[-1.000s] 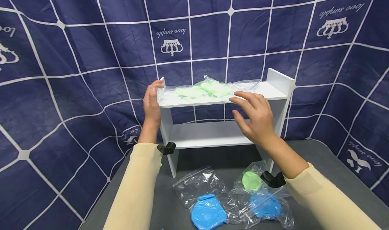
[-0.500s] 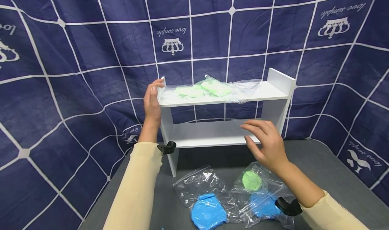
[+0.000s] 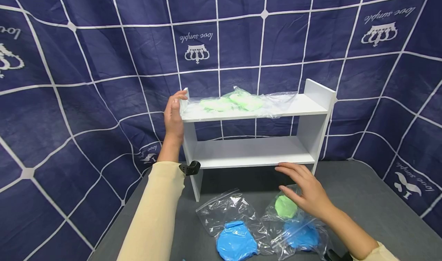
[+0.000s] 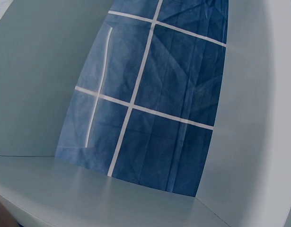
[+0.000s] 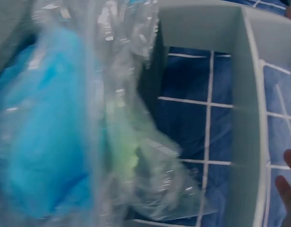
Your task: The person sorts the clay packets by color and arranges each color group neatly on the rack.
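Head view, left to right: the left hand (image 3: 173, 117) rests against the left end panel of the white two-tier shelf (image 3: 310, 104), its fingers straight and upright along the panel, fingertips at the top edge. It grips nothing. On the top tier, just right of this hand, lie clear zip bags with green contents (image 3: 235, 101), with an empty-looking clear bag at their right end.

On the grey tabletop (image 3: 373, 199) in front of the shelf lie three clear zip bags. The leftmost holds a blue item (image 3: 236, 241). To its right, a bag with a green item (image 3: 285, 206) lies partly over a bag with a blue item (image 3: 301, 235).

The right hand (image 3: 308, 191) is spread, palm down, fingers extended and slightly relaxed, directly above the green-item bag on the table. The fingers are not closed on the bag; whether the palm touches the plastic cannot be told. The green item shows just left of the palm.

Right wrist view: blurred blue and green bags fill the left, with the shelf to their right.
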Action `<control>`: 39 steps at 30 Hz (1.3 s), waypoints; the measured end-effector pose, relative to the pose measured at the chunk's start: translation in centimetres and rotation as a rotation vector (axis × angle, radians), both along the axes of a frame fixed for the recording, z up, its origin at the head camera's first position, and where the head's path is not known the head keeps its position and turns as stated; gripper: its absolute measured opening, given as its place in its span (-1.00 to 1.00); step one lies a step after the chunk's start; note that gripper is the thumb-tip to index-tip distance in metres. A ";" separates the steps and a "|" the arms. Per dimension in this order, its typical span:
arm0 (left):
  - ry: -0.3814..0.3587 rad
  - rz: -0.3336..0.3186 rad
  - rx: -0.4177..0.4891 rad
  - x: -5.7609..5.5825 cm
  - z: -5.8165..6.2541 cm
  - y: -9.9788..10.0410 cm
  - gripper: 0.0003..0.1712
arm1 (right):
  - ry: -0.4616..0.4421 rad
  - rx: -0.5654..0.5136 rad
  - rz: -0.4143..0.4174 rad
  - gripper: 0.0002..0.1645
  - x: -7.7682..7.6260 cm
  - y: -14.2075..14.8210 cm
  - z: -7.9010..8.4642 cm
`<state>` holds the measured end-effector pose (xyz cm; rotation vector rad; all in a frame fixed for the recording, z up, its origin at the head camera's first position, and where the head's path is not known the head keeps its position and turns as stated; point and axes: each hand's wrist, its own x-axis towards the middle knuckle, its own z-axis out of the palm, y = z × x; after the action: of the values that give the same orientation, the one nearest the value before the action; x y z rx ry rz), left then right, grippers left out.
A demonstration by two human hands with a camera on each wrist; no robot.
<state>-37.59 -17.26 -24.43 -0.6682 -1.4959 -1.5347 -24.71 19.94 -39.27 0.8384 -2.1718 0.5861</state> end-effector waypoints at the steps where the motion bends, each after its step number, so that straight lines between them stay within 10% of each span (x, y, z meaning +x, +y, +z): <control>1: 0.002 -0.002 -0.001 0.0 0.0 0.0 -0.31 | -0.030 0.013 -0.008 -0.23 0.1 0.1 -0.4; 12: -0.001 0.005 -0.007 0.0 0.0 0.1 -0.32 | -0.328 0.065 -0.032 0.10 -0.1 1.8 -4.4; 39: -0.017 -0.001 -0.009 0.0 0.0 0.1 -0.20 | -0.523 0.065 0.026 0.21 -1.5 3.2 -9.5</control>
<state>-37.63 -17.21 -24.45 -0.6628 -1.5154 -1.5390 -26.26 23.12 -48.75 0.8128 -2.6644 0.8227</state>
